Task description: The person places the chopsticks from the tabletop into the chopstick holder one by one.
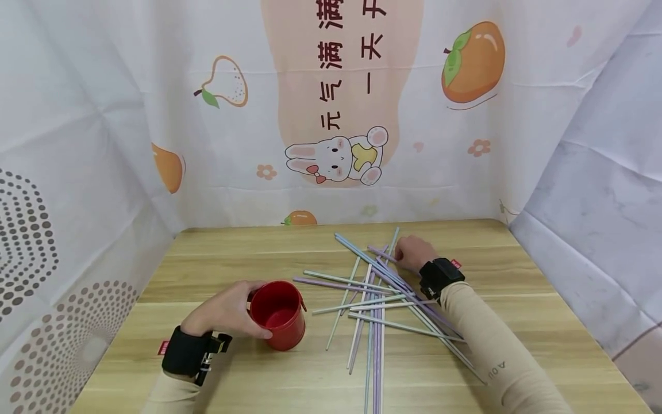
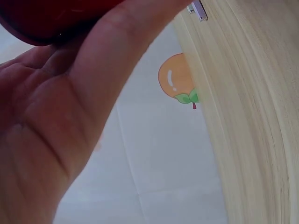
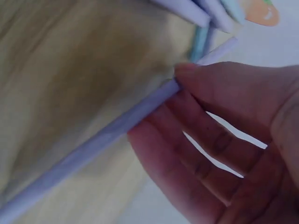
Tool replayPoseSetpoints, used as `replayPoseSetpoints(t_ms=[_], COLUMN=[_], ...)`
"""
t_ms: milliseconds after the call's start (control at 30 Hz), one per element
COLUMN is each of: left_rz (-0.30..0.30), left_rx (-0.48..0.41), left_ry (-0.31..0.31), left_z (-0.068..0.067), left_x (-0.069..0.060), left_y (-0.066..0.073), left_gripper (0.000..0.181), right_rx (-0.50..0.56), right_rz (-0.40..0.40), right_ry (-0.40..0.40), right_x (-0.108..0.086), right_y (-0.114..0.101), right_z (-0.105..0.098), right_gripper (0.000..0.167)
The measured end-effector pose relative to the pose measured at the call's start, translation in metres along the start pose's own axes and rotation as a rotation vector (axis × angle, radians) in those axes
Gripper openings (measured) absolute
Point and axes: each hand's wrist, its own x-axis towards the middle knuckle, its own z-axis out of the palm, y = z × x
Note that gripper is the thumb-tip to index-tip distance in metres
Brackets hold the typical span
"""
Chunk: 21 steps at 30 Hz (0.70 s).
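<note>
In the head view, my left hand (image 1: 230, 310) grips a small red bucket (image 1: 287, 334) from its left side, thumb at the front and fingers behind. The bucket is upright and nothing shows inside it. The left wrist view catches only part of the bucket (image 2: 51, 18) above the palm. At the far side of a loose heap of thin sticks, my right hand (image 1: 415, 253) pinches a purple stick (image 3: 98, 147) between thumb and fingers. Several purple, light blue and pale green or whitish sticks (image 1: 378, 351) lie crossed over one another between the hands.
The wooden table (image 1: 222, 253) bears the heap at its middle and right. A white printed cloth (image 1: 233, 144) hangs behind the table's back edge and along both sides. My right forearm (image 1: 491, 339) reaches over the right ends of some sticks.
</note>
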Motion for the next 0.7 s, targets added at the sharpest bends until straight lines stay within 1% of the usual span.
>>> replayPoseSetpoints(t_ms=[67, 100, 167, 200, 300, 367, 500, 600, 700], left_rz=[0.001, 0.002, 0.001, 0.001, 0.001, -0.001, -0.009, -0.022, -0.032], left_rx=[-0.006, -0.009, -0.01, -0.011, -0.015, -0.02, -0.029, -0.022, -0.006], left_ry=[0.002, 0.004, 0.007, 0.008, 0.006, 0.0, -0.007, -0.007, -0.004], left_z=[0.0, 0.0, -0.001, -0.001, -0.001, -0.001, -0.002, -0.002, -0.002], left_x=[-0.001, -0.001, -0.002, -0.002, -0.001, -0.001, 0.0, 0.0, 0.001], left_y=[0.0, 0.0, -0.001, -0.001, -0.001, 0.0, 0.001, 0.002, 0.003], left_gripper=[0.074, 0.074, 0.074, 0.074, 0.075, 0.075, 0.076, 0.078, 0.078], right_rx=[0.009, 0.01, 0.028, 0.046, 0.135, 0.213, 0.368, 0.511, 0.617], right_rz=[-0.029, -0.066, -0.113, -0.14, -0.181, -0.169, -0.154, -0.191, -0.246], right_ry=[0.002, 0.025, 0.044, 0.059, 0.1, 0.104, 0.12, 0.147, 0.215], right_x=[-0.002, -0.003, -0.004, -0.005, -0.007, -0.008, -0.016, -0.024, -0.03], right_y=[-0.004, -0.006, -0.012, -0.016, -0.03, -0.045, -0.084, -0.116, -0.145], right_z=[-0.008, -0.014, -0.028, -0.036, -0.056, -0.068, -0.087, -0.099, -0.109], right_gripper=[0.008, 0.008, 0.009, 0.009, 0.008, 0.008, 0.01, 0.011, 0.01])
